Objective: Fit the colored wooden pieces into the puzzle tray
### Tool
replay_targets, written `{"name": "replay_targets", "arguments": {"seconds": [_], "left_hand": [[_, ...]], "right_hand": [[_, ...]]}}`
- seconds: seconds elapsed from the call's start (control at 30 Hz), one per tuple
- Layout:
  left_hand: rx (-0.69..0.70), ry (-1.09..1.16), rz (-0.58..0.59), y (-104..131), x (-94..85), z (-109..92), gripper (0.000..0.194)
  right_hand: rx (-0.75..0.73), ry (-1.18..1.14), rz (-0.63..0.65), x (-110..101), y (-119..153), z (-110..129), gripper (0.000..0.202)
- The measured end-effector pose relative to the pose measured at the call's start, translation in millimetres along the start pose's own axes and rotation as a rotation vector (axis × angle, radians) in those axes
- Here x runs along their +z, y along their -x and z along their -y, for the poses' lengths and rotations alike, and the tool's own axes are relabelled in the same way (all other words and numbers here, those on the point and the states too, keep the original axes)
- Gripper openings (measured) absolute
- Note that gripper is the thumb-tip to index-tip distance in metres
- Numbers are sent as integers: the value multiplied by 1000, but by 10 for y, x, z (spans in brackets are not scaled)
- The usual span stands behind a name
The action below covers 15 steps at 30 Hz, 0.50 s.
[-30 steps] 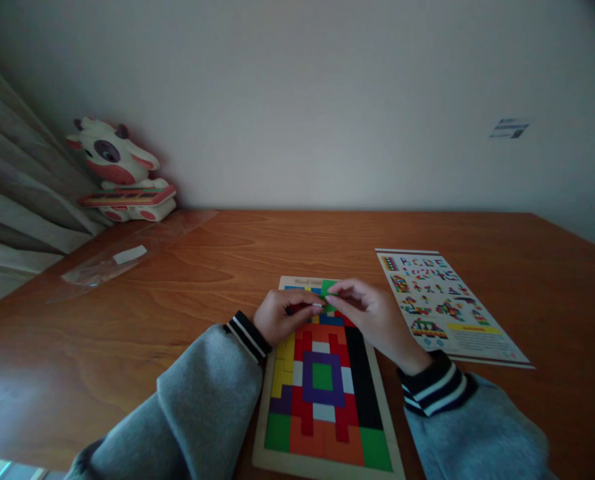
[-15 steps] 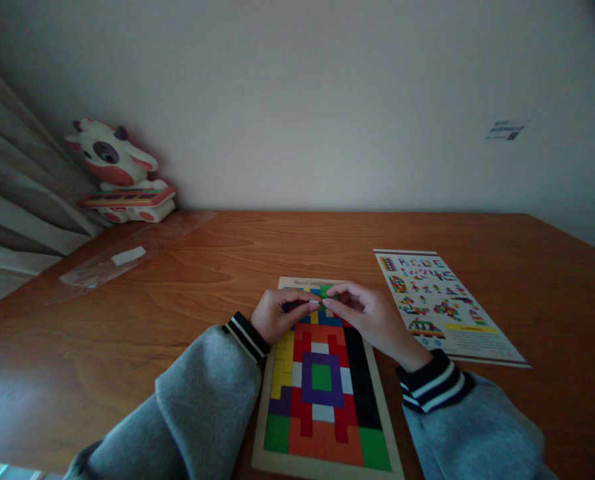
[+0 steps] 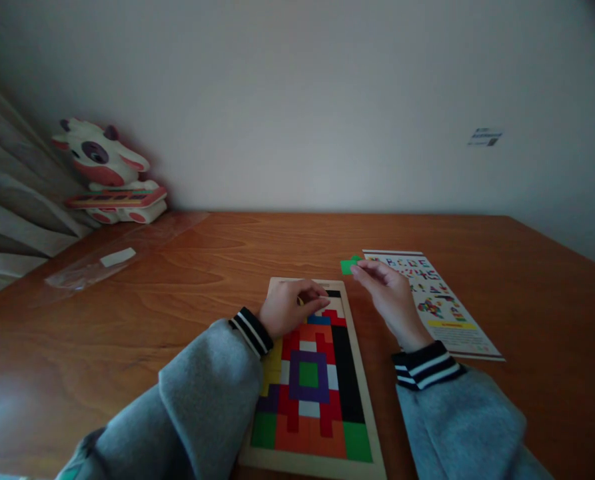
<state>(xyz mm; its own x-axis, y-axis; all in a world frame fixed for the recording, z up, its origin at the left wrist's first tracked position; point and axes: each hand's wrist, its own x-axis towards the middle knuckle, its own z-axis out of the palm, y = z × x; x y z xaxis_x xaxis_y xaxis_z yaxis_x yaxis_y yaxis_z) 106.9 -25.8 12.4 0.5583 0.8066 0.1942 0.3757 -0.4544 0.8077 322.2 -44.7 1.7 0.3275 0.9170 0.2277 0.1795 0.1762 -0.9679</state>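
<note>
Angular green piece [image 3: 348, 267] has shifted right, off the wooden board [image 3: 307, 463] — right hand [image 3: 390, 300] pinches it; left hand [image 3: 288, 308] curled, contents unclear.

Pretty dim overall, kinda flat and murky. Light seems to come from the left, going by the pale glare on the near left of the table [image 3: 102, 347]; the right side just goes dull brown. The wall [image 3: 327, 100] is brightest around the middle, with a dark smudge in the far right corner. Soft shadow beside the toy cow [image 3: 102, 160]. Wide lens stretches the curtain [image 3: 17, 180] at the left edge, and the sheet's [image 3: 447, 343] fine print is mush.
</note>
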Motion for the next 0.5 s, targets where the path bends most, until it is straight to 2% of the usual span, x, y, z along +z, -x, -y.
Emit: {"name": "replay_targets", "arguments": {"seconds": [0.1,0.23,0.5], "left_hand": [[-64,-70,24,-157,137,-113,19],[-80,-148,4,-252,274,-128,20],[-51,-251,-108,-261,353,-96,26]], "right_hand": [[-19,14,-24,-21,-23,-50,34],[-45,27,14,-20,-28,-72,35],[-38,9,33,29,-19,-68,35]]}}
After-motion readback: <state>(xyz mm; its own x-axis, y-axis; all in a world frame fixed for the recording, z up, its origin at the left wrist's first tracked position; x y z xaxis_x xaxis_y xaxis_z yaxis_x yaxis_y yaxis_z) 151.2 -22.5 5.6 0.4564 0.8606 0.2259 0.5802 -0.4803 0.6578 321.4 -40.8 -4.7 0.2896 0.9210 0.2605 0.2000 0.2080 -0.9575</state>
